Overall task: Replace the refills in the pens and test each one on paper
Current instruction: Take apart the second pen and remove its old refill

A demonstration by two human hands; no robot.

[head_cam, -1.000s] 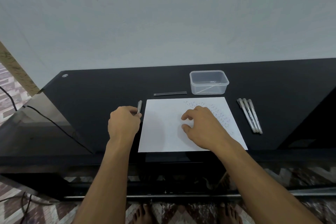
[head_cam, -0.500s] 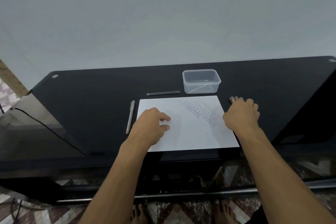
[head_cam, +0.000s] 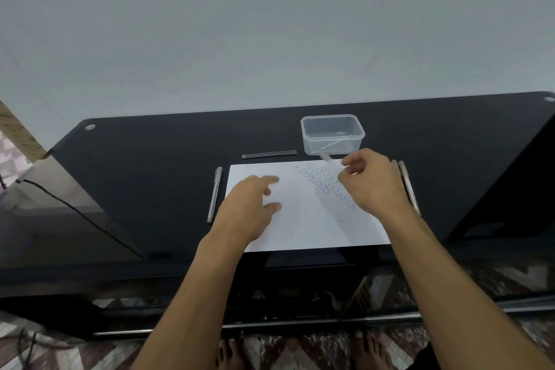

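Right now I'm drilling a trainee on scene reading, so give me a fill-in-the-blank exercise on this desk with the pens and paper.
1. The clear plastic box stands on the ____ glossy table.
2. The right hand pinches a blurred white ____.
3. The single grey pen lies to the ____ of the white paper sheet.
4. The left hand hovers over the paper holding ____.

Missing: black; pen; left; nothing

A plain pale grey wall (head_cam: 270, 24) fills the upper half of the frame. Below it a glossy black bench (head_cam: 150, 159) spans the width, round metal caps at its far corners. A dark cable (head_cam: 75, 210) crosses its left end. Patterned floor tiles (head_cam: 45, 354) show along the bottom edge.
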